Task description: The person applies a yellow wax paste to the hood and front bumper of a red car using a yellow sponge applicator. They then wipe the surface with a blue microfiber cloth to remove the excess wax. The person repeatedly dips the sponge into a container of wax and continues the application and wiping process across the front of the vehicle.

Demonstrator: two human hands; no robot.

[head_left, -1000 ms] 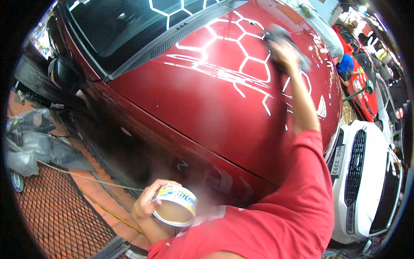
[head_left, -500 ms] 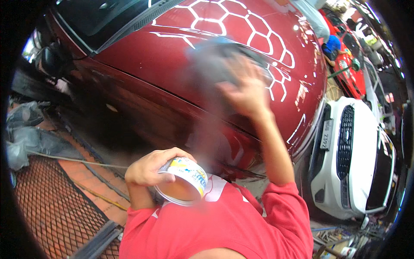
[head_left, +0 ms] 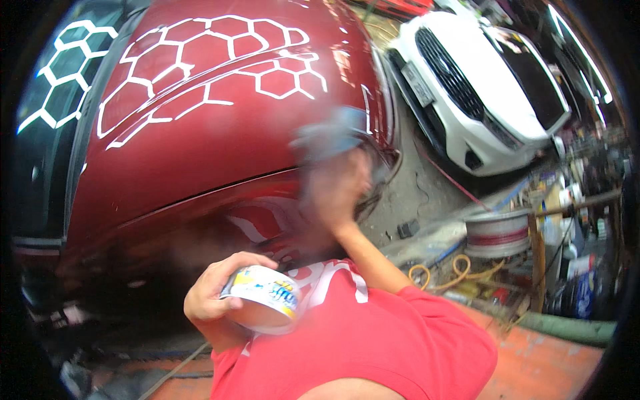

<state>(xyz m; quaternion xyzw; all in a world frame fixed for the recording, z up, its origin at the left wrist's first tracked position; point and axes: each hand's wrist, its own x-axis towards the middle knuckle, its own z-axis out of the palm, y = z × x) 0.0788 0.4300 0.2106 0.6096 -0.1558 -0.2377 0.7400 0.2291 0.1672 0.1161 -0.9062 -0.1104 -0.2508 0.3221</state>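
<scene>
My left hand (head_left: 212, 293) is wrapped round a short round tub (head_left: 267, 293) with a white, yellow and blue label, held tilted at my chest. Its open or covered end cannot be told apart. Smeared by motion, my right hand (head_left: 341, 190) presses a bluish-grey cloth (head_left: 330, 137) against the dark red car (head_left: 220, 150), close to the front corner by the headlight. The fingers of that hand are partly lost in the blur. Bright hexagon-shaped light reflections show on the glossy hood.
A white car (head_left: 470, 80) stands nose-on beyond the red one. At right are a reel (head_left: 497, 233) wound with reddish line, a yellow coiled hose (head_left: 460, 270), a green pipe (head_left: 567, 328) and cluttered goods. Orange tiled floor (head_left: 533, 363) lies near me.
My right hand and the cloth have moved from the hood's middle toward the front corner. The view has swung right, bringing in the reel and hose. The left hand keeps its tub.
</scene>
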